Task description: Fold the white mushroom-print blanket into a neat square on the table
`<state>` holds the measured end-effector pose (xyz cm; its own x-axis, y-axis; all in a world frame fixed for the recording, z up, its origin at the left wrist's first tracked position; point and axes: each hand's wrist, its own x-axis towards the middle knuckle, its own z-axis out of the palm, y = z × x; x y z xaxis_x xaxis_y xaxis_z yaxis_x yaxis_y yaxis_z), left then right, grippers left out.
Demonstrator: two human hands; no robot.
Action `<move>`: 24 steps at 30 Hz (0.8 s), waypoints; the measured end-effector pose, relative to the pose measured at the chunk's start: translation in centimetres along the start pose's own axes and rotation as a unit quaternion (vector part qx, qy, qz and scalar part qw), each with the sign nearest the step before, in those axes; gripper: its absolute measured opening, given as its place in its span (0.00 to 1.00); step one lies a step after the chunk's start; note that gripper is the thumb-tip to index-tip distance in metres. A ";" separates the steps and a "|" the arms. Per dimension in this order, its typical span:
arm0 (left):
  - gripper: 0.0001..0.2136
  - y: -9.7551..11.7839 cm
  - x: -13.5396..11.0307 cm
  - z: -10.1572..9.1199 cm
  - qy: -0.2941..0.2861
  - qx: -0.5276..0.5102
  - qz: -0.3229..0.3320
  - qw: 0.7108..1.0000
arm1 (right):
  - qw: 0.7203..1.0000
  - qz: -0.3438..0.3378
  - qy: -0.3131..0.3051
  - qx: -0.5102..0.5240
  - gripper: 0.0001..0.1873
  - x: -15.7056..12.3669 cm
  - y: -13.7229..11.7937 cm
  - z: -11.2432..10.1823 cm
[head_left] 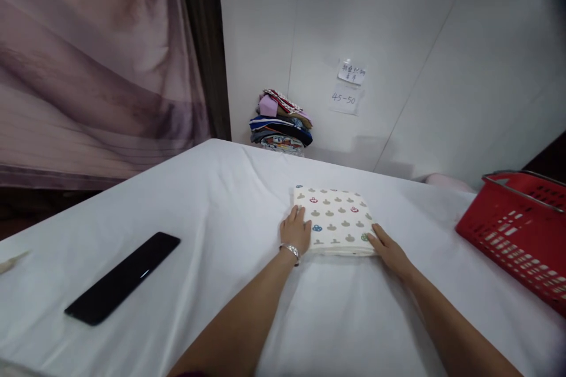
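A folded cream cloth [333,218] with grey, red, blue and green mushroom-like prints lies flat on the white-covered table, several layers thick at its front edge. My left hand [296,230], with a silver bracelet at the wrist, rests against the cloth's left edge, its fingers stretched out and apart. At the front right corner my right hand [391,250] touches the cloth with extended fingers. Its lower fingers are partly hidden. Neither hand visibly grasps the cloth.
A black phone-like slab [124,277] lies on the white table cover [230,247] to the left. A red plastic basket [517,230] stands at the right. Behind, folded fabrics [282,123] are stacked by the wall, near paper notes [346,99]. A curtain [97,70] hangs at left.
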<state>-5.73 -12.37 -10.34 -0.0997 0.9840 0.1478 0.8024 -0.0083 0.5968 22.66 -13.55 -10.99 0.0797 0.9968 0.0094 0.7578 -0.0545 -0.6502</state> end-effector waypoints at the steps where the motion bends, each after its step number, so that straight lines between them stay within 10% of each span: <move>1: 0.22 0.0 0.0 0.0 0.000 -0.001 0.000 1.000 | 1.000 0.016 0.003 0.017 0.35 0.0 0.1 -0.3; 14: 0.26 0.6 -0.5 -0.5 0.019 -0.070 -0.054 0.996 | 0.996 0.020 0.042 -0.078 0.32 5.6 0.0 -1.1; 24: 0.23 3.4 -3.4 -0.3 -0.083 -0.127 -0.033 0.988 | 0.989 0.027 0.035 -0.140 0.28 7.6 3.3 -4.6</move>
<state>-2.85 -15.79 -8.62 -0.0311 0.9994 -0.0170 0.6218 0.0327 0.7825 28.75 -6.42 -9.55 0.1622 0.9859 0.0400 0.9004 -0.1313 -0.4149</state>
